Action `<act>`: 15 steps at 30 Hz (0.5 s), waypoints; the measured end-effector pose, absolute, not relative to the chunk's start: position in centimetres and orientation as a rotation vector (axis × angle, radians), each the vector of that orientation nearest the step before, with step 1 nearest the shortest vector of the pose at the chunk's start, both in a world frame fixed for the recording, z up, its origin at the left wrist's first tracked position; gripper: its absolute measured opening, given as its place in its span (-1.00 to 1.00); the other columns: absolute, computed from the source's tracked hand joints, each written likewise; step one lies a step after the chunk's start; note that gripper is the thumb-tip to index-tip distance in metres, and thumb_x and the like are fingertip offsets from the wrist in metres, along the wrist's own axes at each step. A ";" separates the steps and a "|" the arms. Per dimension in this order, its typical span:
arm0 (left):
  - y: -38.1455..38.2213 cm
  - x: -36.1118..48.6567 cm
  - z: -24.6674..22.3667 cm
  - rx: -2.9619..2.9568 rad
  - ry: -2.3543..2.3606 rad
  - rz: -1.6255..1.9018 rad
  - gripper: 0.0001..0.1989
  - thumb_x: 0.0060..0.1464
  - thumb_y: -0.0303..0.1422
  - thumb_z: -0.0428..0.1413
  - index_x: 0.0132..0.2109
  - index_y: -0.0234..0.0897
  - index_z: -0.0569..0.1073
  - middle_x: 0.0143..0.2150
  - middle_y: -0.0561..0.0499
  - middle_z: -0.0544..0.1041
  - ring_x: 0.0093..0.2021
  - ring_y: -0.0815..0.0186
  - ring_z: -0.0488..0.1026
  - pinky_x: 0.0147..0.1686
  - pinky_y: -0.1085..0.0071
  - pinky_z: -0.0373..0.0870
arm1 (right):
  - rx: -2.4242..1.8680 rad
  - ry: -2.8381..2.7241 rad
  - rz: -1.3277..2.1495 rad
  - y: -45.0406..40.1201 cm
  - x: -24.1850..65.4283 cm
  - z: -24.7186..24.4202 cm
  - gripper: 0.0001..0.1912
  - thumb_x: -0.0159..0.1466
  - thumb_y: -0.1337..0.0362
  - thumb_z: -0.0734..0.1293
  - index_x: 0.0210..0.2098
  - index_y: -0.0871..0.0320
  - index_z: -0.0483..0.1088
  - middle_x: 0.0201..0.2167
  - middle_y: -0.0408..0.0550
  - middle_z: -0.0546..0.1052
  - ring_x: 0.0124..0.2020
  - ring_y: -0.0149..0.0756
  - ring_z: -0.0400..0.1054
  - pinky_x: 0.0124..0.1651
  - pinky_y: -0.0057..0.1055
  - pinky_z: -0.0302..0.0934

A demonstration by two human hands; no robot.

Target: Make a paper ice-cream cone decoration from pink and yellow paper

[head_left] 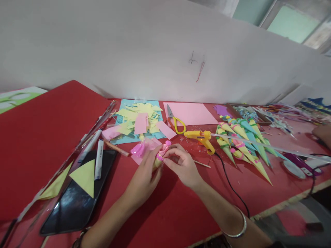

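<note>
Between my hands is a small paper cone [159, 158] in yellow, topped with pink folds and a pink ball. My left hand [144, 172] is wrapped round its lower part. With thumb and fingers, my right hand [182, 163] pinches at the pink trim on the cone's right side. Just behind my left hand lies a bright pink clay-like lump in clear plastic [138, 148]. A yellow glue gun [200, 137], with a long clear stick at its back, rests to the right of my hands.
Several similar decorated cones [239, 136] lie in a pile at right. Scissors [176, 120] rest on a pink sheet [193, 112]. Yellow and pink paper pieces [141, 119] cover a blue sheet. At left are a marker [98, 160] and a black tablet-like slab [74, 210]. Another person's hand [323, 134] is at far right.
</note>
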State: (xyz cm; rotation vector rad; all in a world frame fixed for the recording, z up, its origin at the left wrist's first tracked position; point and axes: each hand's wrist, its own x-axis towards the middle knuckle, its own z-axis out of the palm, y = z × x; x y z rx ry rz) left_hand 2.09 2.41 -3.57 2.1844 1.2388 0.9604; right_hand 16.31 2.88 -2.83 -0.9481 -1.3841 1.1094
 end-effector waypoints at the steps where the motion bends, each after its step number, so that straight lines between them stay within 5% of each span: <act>1: 2.4 2.1 -3.6 2.186 1.240 0.956 -0.56 0.10 -0.48 -0.15 0.15 -0.26 0.06 0.11 -0.20 0.27 0.12 0.17 0.22 0.04 0.20 0.24 | -0.954 -1.387 1.099 2.9 16.3 -2.8 -0.95 0.06 0.37 0.32 -0.45 0.11 0.41 -0.31 -0.11 0.33 -0.19 -0.34 0.29 -0.15 -0.40 0.24; 15: 2.4 2.1 -3.6 2.187 1.253 0.955 -0.53 0.09 -0.47 -0.12 0.16 -0.22 0.05 0.11 -0.17 0.29 0.11 0.15 0.24 0.03 0.17 0.24 | -0.973 -1.421 1.043 2.8 16.2 -2.6 -0.94 0.06 0.37 0.32 -0.45 0.09 0.40 -0.31 -0.11 0.33 -0.19 -0.33 0.28 -0.14 -0.38 0.24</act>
